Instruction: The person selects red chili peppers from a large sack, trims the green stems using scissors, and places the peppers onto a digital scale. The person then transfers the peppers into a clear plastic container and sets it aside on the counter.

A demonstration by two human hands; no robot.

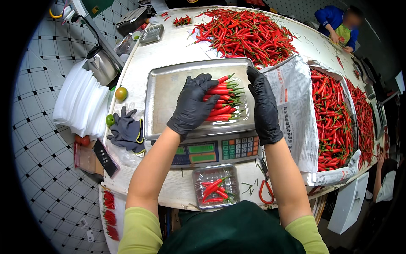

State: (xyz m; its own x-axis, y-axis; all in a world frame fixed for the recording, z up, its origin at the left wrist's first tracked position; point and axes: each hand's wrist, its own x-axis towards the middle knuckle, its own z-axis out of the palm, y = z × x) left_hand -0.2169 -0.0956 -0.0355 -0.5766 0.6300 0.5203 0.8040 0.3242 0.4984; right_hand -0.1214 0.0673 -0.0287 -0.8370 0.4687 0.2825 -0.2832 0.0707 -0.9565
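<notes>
A row of red chili peppers (222, 109) lies in a clear plastic tray (246, 115) on the metal pan (168, 104) of a digital scale (203, 152). Black-gloved, my left hand (194, 103) rests over the tip ends of the peppers, thumb and fingers touching them; its palm side is hidden. My right hand (265, 108), in a matching glove, stands edge-on at the pan's right side, near the green stems, and holds nothing. Nearer my body, a second clear tray (233, 173) contains a few loose chilies (215, 190).
Red-handled scissors (266, 190) lie below my right forearm. A large chili heap (244, 35) covers the table's far side; a newspaper-lined box (290, 114) of chilies stands right. Grey gloves (127, 130), a phone (106, 158) and foam sheets (81, 101) are left. Another person (339, 27) sits far right.
</notes>
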